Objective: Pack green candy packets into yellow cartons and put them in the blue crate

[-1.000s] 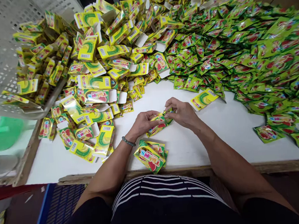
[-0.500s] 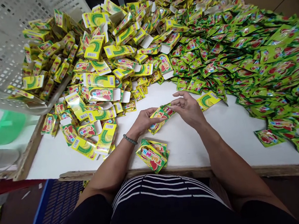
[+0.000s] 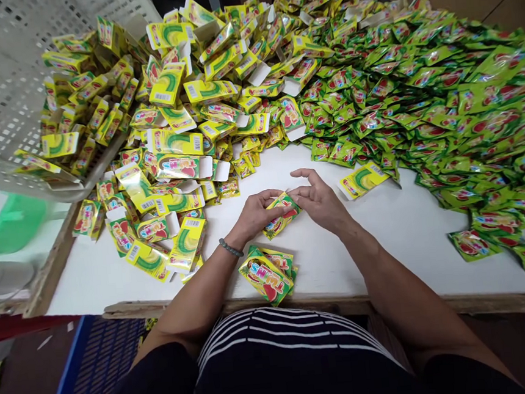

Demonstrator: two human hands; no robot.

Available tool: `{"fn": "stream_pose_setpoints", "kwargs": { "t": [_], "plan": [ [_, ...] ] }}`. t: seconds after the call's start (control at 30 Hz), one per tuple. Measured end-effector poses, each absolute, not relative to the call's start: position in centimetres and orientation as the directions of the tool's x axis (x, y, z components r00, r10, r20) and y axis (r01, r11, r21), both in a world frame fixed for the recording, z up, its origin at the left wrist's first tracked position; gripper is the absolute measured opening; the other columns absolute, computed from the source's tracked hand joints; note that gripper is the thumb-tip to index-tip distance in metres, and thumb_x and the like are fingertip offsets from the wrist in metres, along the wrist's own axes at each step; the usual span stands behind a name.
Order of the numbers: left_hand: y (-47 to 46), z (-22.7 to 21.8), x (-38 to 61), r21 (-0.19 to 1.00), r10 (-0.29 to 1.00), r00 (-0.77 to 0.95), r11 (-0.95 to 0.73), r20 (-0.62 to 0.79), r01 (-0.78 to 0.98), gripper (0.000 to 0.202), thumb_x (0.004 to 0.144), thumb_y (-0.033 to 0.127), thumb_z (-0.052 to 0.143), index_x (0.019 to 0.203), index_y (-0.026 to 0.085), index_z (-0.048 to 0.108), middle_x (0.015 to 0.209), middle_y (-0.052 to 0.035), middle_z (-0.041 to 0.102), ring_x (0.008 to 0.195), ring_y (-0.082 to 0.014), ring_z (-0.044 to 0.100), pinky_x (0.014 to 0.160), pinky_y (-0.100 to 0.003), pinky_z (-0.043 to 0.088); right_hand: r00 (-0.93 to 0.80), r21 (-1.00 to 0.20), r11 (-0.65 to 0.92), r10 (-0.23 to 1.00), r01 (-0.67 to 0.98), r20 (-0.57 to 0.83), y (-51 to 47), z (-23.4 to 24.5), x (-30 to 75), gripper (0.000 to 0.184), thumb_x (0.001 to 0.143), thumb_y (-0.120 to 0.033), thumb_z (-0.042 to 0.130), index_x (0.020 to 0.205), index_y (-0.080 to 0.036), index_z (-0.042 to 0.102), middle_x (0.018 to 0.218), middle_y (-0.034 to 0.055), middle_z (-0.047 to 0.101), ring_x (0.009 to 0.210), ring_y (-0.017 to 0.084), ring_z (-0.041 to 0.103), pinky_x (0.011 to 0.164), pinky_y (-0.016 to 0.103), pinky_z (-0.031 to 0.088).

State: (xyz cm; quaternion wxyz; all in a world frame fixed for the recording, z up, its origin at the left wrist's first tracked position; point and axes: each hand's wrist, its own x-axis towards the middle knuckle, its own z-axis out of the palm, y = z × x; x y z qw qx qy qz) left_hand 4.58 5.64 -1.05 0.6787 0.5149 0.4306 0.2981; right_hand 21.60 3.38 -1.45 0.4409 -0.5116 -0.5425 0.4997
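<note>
Overhead view of a left hand [image 3: 255, 215] with fingers [image 3: 269, 197] curled over a small yellow-green printed carton [image 3: 281, 215], holding it just above the white bench [image 3: 329, 277], and a right hand [image 3: 318, 198] with fingers [image 3: 299, 190] half open, tips just beside the carton, gripping nothing. Arrangement apparently for easy reach: small stack of printed cartons [image 3: 266, 276] directly below the hands near the bench edge, loose heap of yellow paperboard cartons [image 3: 169, 107] at left, heap of shiny green foil sachets [image 3: 448, 107] at right, perforated white plastic crate [image 3: 4, 78] at upper left.
</note>
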Motion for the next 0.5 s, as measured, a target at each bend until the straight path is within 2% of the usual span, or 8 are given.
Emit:
{"fn": "stream_pose_setpoints", "kwargs": {
  "t": [0.03,0.1,0.17,0.2,0.3,0.4,0.5],
  "plan": [
    [5.6,-1.1,4.6,0.959,0.857,0.440,0.281,-0.267,0.033,0.052,0.063,0.039,0.083,0.104,0.014,0.062,0.065,0.0033,0.063,0.052,-0.0082,0.053,0.051,-0.020,0.038,-0.077,-0.997,-0.018,0.997,0.072,-0.023,3.4,-1.5,21.7,0.042,0.079,-0.035,0.059,0.118,-0.026,0.045,0.082,-0.0011,0.072,0.070,0.017,0.067,0.069,0.033,0.054],
    [5.6,-1.0,4.6,0.969,0.885,0.407,0.247,-0.225,-0.001,0.059,0.068,0.041,0.080,0.117,0.019,0.055,0.062,0.0053,0.061,0.049,-0.0080,0.052,0.048,-0.019,0.035,0.066,-0.996,0.065,0.995,0.055,0.068,3.6,-1.6,22.0,0.038,0.080,-0.039,0.061,0.113,-0.026,0.048,0.089,0.0014,0.071,0.080,0.018,0.068,0.077,0.035,0.054],
    [5.7,-1.0,4.6,0.973,0.916,0.359,0.218,-0.177,-0.077,0.062,0.072,0.043,0.077,0.123,0.022,0.049,0.067,0.0049,0.063,0.051,-0.0087,0.054,0.048,-0.019,0.037,0.231,-0.980,0.144,0.957,0.136,0.173,3.8,-1.9,22.1,0.032,0.079,-0.041,0.065,0.105,-0.024,0.055,0.097,0.0045,0.069,0.088,0.019,0.066,0.081,0.036,0.054],
    [5.7,-1.0,4.5,0.971,0.928,0.337,0.208,-0.159,-0.115,0.061,0.073,0.043,0.076,0.123,0.023,0.048,0.070,0.0042,0.064,0.052,-0.0089,0.055,0.050,-0.019,0.038,0.258,-0.972,0.153,0.946,0.176,0.195,3.9,-2.1,22.1,0.031,0.077,-0.042,0.067,0.100,-0.023,0.059,0.100,0.0055,0.068,0.089,0.019,0.065,0.081,0.036,0.054],
    [5.8,-1.0,4.3,0.961,0.942,0.309,0.198,-0.132,-0.192,0.052,0.074,0.042,0.076,0.115,0.021,0.051,0.072,0.0035,0.064,0.055,-0.0083,0.055,0.052,-0.019,0.041,0.117,-0.979,0.109,0.984,0.173,0.131,3.8,-2.9,21.4,0.029,0.078,-0.047,0.066,0.095,-0.023,0.067,0.098,0.0055,0.067,0.084,0.019,0.064,0.078,0.036,0.054],
    [5.9,-0.9,4.0,0.949,0.929,0.336,0.237,-0.158,-0.210,0.049,0.072,0.041,0.078,0.108,0.020,0.052,0.069,0.0044,0.062,0.052,-0.0080,0.054,0.051,-0.019,0.039,-0.044,-0.992,0.054,0.998,0.114,0.050,3.5,-3.3,20.7,0.030,0.084,-0.050,0.059,0.091,-0.022,0.068,0.088,0.0032,0.068,0.082,0.018,0.063,0.082,0.036,0.054],
    [5.9,-0.8,3.8,0.948,0.909,0.378,0.259,-0.175,-0.185,0.048,0.070,0.040,0.079,0.104,0.020,0.053,0.067,0.0051,0.060,0.050,-0.0071,0.052,0.048,-0.018,0.036,-0.098,-0.996,0.008,0.995,0.089,-0.001,3.2,-3.0,20.8,0.030,0.085,-0.049,0.058,0.092,-0.022,0.067,0.077,0.0002,0.066,0.078,0.017,0.063,0.082,0.034,0.053]
  ]
}}
